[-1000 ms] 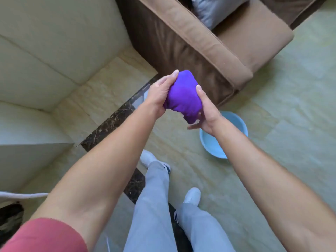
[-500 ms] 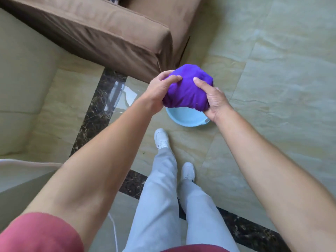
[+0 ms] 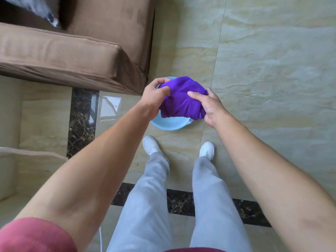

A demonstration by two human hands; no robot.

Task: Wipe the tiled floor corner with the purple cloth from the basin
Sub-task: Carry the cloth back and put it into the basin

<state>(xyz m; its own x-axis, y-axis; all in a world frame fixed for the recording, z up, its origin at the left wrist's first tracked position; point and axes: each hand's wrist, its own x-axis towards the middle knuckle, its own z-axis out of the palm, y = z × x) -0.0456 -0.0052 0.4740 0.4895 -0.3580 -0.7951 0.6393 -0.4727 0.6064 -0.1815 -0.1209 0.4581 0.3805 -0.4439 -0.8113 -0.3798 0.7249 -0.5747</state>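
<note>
A bunched purple cloth [image 3: 181, 100] hangs in the air between both hands, directly above a light blue basin [image 3: 169, 123] that stands on the tiled floor. My left hand [image 3: 154, 99] grips the cloth's left side with fingers curled into the fabric. My right hand [image 3: 209, 106] clamps its right side, thumb on top. The cloth hides most of the basin; only its near rim and a sliver of the far rim show. The tiled floor corner [image 3: 45, 113] lies to the left, by the wall and a dark marble border strip [image 3: 81, 120].
A brown sofa [image 3: 72, 51] fills the upper left, its corner close to the basin. My feet in white shoes [image 3: 151, 144] stand just short of the basin. A cream wall [image 3: 7, 124] and a white cord [image 3: 32, 151] sit at the left edge.
The view has swung from the corner toward the basin. Both hands, still holding the cloth, now sit right over the basin, and my feet stand apart facing it.
</note>
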